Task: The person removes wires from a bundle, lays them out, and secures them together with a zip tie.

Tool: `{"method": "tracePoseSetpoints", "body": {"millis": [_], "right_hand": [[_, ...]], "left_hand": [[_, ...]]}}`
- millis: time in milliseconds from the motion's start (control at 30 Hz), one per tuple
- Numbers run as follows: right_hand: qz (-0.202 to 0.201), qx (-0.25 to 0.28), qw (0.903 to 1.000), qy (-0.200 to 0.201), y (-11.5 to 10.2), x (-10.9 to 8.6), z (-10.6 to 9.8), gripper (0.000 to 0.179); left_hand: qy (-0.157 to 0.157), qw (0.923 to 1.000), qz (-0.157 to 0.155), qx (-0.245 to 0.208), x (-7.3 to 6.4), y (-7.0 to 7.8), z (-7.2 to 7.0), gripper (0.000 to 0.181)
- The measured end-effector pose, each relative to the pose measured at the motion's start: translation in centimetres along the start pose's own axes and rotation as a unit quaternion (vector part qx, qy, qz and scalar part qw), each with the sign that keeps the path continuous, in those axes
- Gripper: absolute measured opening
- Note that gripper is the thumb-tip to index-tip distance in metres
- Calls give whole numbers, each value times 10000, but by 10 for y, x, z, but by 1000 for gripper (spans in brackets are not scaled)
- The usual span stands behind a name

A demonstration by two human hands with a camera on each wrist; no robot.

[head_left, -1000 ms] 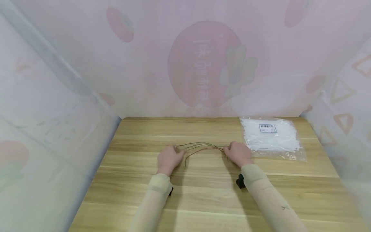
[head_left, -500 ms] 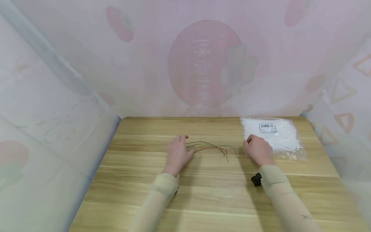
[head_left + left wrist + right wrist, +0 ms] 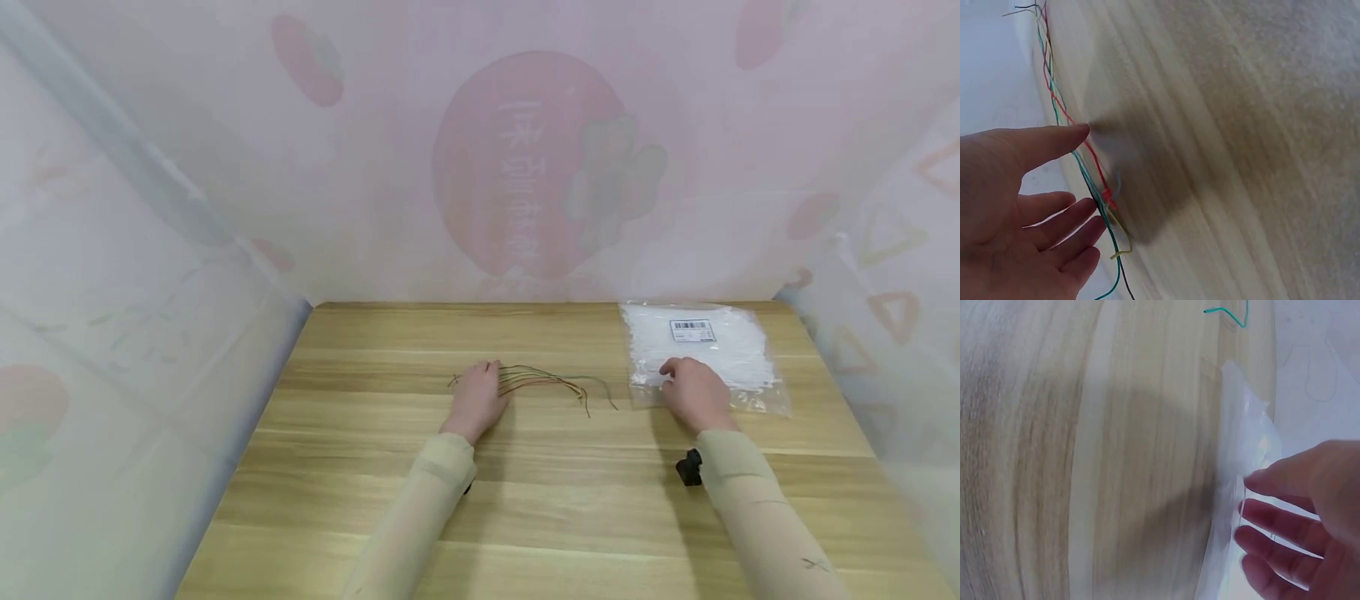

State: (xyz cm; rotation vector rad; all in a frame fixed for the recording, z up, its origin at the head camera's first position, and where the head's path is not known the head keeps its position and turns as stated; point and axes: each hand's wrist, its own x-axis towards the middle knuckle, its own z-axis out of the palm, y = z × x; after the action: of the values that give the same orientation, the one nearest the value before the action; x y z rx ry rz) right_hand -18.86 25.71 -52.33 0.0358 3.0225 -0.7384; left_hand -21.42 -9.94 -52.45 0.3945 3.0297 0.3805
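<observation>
A loose bundle of thin coloured wires (image 3: 542, 381) lies in a shallow arc across the middle of the table. My left hand (image 3: 477, 400) is over its left end, and a few wire tips poke out beyond the fingers. In the left wrist view the thumb is extended and the other fingers bend softly beside the red wire (image 3: 1060, 97) and green ones, without closing round them. At the near edge of a clear plastic bag (image 3: 731, 337) full of white cable ties is my right hand (image 3: 696, 393). Its relaxed fingertips are right at the bag's crinkled edge (image 3: 1232, 425) in the right wrist view.
The wooden table (image 3: 360, 517) meets a pink patterned backdrop (image 3: 375, 208) along its far edge, with pale side walls at left and right. A printed barcode label (image 3: 692, 331) is on the bag. A green wire tip (image 3: 1225, 310) lies near the bag.
My right hand has let go of the wires and moved right to the bag. My left hand has loosened and shifted slightly right over the wires, which now lie spread out.
</observation>
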Motion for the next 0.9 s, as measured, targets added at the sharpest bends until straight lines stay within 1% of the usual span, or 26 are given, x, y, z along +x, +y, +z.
{"method": "tracePoseSetpoints", "body": {"millis": [100, 267, 467, 633, 733, 833, 900], "right_hand": [[-37, 84, 9999, -43, 4, 0, 1, 28], [-174, -28, 9998, -82, 9, -1, 3, 17], [-508, -303, 9982, 105, 8, -4, -1, 11], [-682, -281, 9968, 308, 2, -5, -6, 11], [-784, -183, 9956, 482, -3, -5, -9, 13], [-942, -106, 9927, 742, -12, -6, -15, 14], [-1071, -94, 9893, 985, -19, -6, -20, 14]], "left_hand": [[-11, 9999, -101, -57, 1, 1, 3, 53], [188, 9997, -105, -108, 3, 4, 5, 34], [64, 9996, -49, -253, 4, 9, 4, 18], [24, 9996, 22, -263, 5, 12, 5, 11], [38, 9999, 51, -160, 7, 13, 6, 10], [40, 9999, 94, -88, 8, 13, 7, 9], [57, 9999, 138, -19, 9, 14, 8, 8]]}}
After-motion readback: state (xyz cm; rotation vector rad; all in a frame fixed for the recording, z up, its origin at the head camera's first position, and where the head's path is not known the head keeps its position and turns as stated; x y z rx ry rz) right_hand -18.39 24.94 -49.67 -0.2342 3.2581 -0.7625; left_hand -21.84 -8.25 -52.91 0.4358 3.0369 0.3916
